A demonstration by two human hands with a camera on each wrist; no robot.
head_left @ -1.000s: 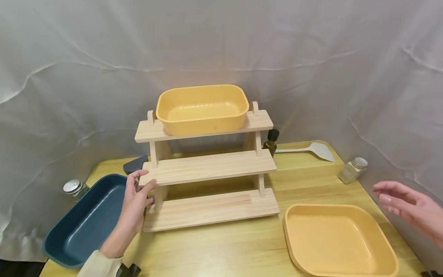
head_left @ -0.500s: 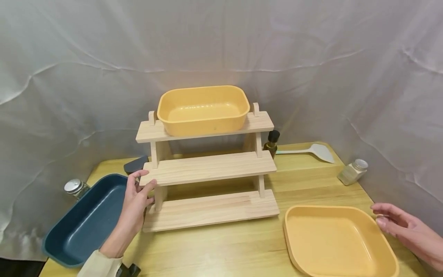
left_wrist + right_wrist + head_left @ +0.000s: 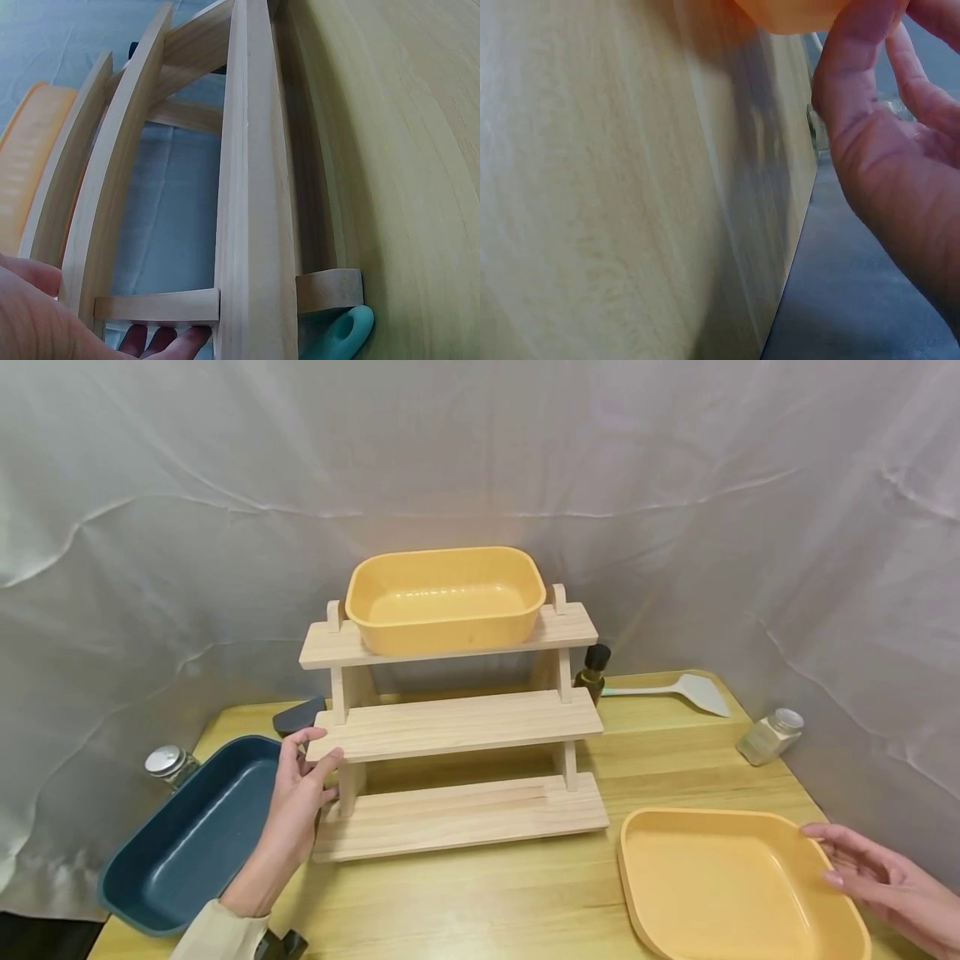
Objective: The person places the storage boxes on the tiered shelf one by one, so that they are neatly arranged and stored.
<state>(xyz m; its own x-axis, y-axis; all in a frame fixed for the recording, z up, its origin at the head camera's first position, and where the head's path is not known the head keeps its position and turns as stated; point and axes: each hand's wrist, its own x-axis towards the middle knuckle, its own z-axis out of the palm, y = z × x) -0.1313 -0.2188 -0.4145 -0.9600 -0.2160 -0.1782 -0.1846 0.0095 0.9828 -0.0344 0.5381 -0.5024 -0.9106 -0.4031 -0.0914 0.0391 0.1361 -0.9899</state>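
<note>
A three-tier wooden shelf stand (image 3: 457, 727) stands on the table. At the left end of its middle board, my left hand (image 3: 296, 810) grips the board, thumb on top; in the left wrist view its fingers (image 3: 161, 341) curl beside the side support. The top board bears a deep yellow bin (image 3: 450, 635). At the front right lies a shallow yellow tray (image 3: 720, 885). My right hand (image 3: 877, 877) pinches the right rim of that tray between thumb and fingers. The right wrist view shows only a corner of the tray (image 3: 791, 15) beside the hand.
A dark blue bin (image 3: 202, 835) sits left of the stand, a glass jar (image 3: 171, 764) beside it. Behind are a dark utensil head (image 3: 298, 716), a black-capped bottle (image 3: 592, 672) and a white spatula (image 3: 701, 693). Another jar (image 3: 769, 737) stands at the right edge.
My right hand has come down from above the table's right side to the shallow yellow tray's rim and now holds it. My left hand keeps its grip on the stand.
</note>
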